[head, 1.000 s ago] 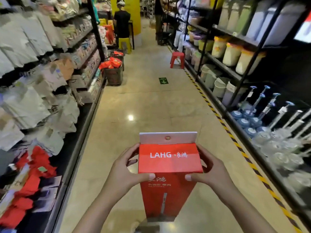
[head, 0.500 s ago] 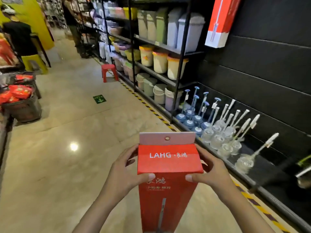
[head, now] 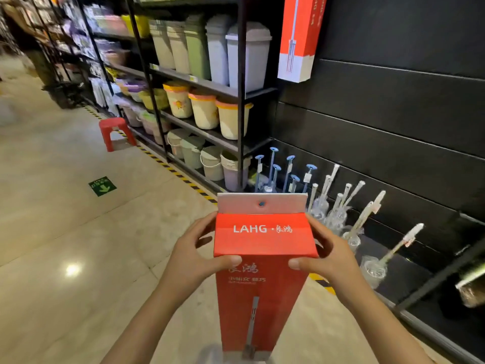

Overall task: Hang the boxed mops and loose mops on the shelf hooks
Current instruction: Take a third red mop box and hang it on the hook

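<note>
I hold a tall red boxed mop upright in front of me, low in the middle of the view. It has a white hang tab with a hole at its top. My left hand grips its left side and my right hand grips its right side, thumbs on the front face. Another red and white boxed mop hangs high on the black slatted wall panel at the upper right. No hooks are clear to see on the panel.
Plungers and toilet brushes stand on the low black shelf base to the right. A black rack with bins and buckets lies ahead left of the panel. A red stool stands on the tiled aisle floor by the yellow-black tape.
The view has swung right, from looking down the aisle to facing the black wall panel and the hanging box. Both hands keep the same grip on the red box.
</note>
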